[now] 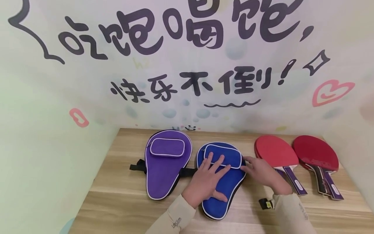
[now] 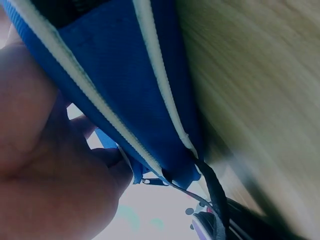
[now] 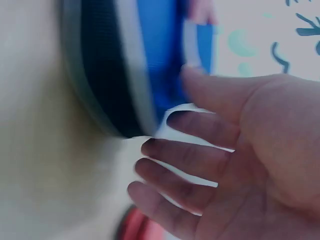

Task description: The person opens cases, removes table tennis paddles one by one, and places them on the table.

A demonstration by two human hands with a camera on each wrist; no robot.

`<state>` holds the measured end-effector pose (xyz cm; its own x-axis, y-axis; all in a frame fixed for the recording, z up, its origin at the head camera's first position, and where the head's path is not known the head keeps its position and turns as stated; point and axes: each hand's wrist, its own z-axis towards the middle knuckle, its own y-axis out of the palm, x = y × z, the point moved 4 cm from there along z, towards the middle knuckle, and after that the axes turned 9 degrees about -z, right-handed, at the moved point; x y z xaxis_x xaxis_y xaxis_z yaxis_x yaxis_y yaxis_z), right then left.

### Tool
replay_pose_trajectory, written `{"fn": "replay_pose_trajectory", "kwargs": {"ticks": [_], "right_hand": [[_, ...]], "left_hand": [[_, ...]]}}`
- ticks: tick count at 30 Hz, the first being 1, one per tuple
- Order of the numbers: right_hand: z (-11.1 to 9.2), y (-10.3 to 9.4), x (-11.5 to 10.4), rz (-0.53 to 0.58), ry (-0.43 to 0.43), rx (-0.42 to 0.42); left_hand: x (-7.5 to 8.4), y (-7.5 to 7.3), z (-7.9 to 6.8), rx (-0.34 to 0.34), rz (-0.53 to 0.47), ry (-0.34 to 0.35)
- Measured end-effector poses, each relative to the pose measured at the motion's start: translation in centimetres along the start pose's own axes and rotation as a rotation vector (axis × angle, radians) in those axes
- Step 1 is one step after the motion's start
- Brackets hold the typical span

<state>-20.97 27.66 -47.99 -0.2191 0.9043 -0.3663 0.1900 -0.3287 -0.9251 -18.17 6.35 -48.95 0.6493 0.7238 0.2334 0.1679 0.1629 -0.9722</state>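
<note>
A blue table tennis paddle case (image 1: pixel 232 181) with white piping and a small front pocket (image 1: pixel 233 157) lies on the table, narrow end towards me. My left hand (image 1: pixel 204 182) rests on its front with fingers spread, the longest reaching onto the pocket. At the right edge of the case is my right hand (image 1: pixel 261 170), thumb and forefinger right at the pocket's side. In the right wrist view, the other fingers (image 3: pixel 185 155) extend loosely past the case edge. The left wrist view shows the case's side (image 2: pixel 115 65) close up, with a dark strap (image 2: pixel 215 195) at its end.
A purple paddle case (image 1: pixel 162 175) with black straps lies to the left. Red paddles (image 1: pixel 276 151) and darker red paddles (image 1: pixel 315 152) lie at the right. A small black strap end (image 1: pixel 265 203) shows by the right sleeve. A printed wall covering (image 1: pixel 187 110) stands behind the wooden table (image 1: pixel 117 201).
</note>
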Motion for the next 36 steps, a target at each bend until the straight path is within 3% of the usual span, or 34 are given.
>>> {"fn": "replay_pose_trajectory", "kwargs": {"ticks": [4, 7, 13, 18, 26, 30, 36], "right_hand": [[2.4, -2.6, -2.0, -0.069, -0.044, 0.023], [5.1, -3.3, -3.9, -0.119, -0.058, -0.034], [10.1, -1.4, -6.5, -0.250, -0.091, -0.274], [12.8, -0.1, -7.7, -0.236, -0.097, -0.420], [14.7, 1.0, -10.5, -0.268, -0.111, -0.549], [15.0, 1.8, -12.1, -0.279, -0.184, -0.590], [15.3, 2.6, -13.9, -0.394, -0.270, -0.574]], "left_hand": [[-0.2, -0.1, 0.1, 0.000, 0.008, 0.000], [-0.3, -0.1, -0.2, -0.007, 0.018, 0.000], [-0.1, 0.4, -0.6, -0.017, 0.011, 0.011], [0.1, 0.6, -0.5, -0.005, -0.002, 0.013], [0.2, 0.0, -0.5, 0.029, 0.023, 0.013], [0.3, -0.2, -0.5, 0.043, 0.031, 0.009], [0.2, -0.3, -0.6, 0.115, 0.082, 0.017]]}}
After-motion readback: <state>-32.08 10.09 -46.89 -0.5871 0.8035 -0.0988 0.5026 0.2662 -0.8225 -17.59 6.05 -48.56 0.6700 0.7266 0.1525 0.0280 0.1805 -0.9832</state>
